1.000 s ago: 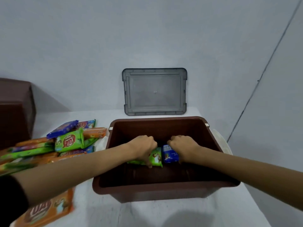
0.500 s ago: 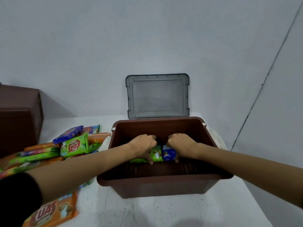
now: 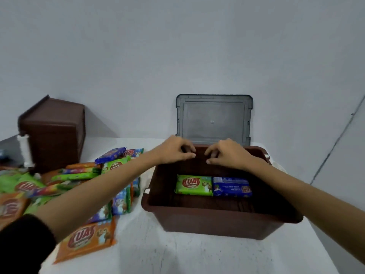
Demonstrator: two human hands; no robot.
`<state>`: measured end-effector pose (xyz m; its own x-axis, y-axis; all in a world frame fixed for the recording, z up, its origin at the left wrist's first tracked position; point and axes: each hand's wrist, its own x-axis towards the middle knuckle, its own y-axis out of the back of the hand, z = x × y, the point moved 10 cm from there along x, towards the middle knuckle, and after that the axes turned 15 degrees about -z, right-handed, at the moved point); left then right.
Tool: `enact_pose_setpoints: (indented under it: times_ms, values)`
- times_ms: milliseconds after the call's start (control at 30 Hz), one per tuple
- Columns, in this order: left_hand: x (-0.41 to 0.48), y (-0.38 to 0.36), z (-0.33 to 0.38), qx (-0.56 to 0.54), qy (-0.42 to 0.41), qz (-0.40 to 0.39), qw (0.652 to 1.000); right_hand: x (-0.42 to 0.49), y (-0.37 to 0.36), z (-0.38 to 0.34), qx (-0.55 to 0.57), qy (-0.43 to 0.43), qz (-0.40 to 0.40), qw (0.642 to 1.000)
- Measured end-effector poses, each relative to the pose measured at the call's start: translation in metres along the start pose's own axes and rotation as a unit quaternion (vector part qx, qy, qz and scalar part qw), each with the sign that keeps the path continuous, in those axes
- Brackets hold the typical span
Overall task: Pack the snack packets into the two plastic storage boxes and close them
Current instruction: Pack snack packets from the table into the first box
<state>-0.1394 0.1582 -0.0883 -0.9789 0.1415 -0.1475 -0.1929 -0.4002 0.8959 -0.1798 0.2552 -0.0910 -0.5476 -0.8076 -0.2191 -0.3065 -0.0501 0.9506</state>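
Note:
An open brown storage box [image 3: 217,222] stands on the white table. On its floor a green packet [image 3: 193,185] and a blue packet [image 3: 232,186] lie side by side. My left hand [image 3: 175,150] and my right hand [image 3: 225,154] hover above the box's far rim, fingers curled and apart, holding nothing. The grey lid [image 3: 214,118] leans upright against the wall behind the box. A second brown box [image 3: 53,133] stands at the back left. Several snack packets [image 3: 79,175] lie heaped on the left, with an orange packet [image 3: 87,239] nearest me.
The white table [image 3: 187,256] ends close to the box's right side. A grey wall rises right behind the lid. A white latch [image 3: 24,149] shows on the second box's side.
Both hands let go of the green and blue packets and rose out of the box to its far rim. The two packets stay on the box floor.

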Motion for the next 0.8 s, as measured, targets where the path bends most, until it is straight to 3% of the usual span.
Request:
enact_pose_setpoints:
  times_ms: [167, 333, 433, 567, 667, 800]
  values:
    - [-0.086, 0.073, -0.054, -0.066, 0.075, 0.158, 0.982, 0.023, 0.052, -0.097, 0.104, 0.083, 0.101, 0.986]
    - [-0.202, 0.093, -0.13, -0.063, 0.237, 0.219, 0.944, 0.04, 0.021, -0.23, 0.146, 0.183, 0.083, 0.969]
    - [-0.275, 0.063, -0.174, -0.084, 0.33, 0.23, 0.912, 0.036, -0.021, -0.282, 0.133, 0.235, 0.035, 0.962]
    - [-0.336, -0.016, -0.218, -0.123, 0.434, 0.162, 0.878, 0.031, -0.082, -0.317, 0.131, 0.282, -0.04, 0.95]
    - [-0.348, -0.066, -0.223, -0.124, 0.452, 0.149, 0.871, 0.026, -0.127, -0.325, 0.146, 0.291, -0.086, 0.942]
    - [-0.348, -0.094, -0.217, -0.091, 0.402, 0.234, 0.881, 0.023, -0.166, -0.323, 0.143, 0.296, -0.1, 0.939]
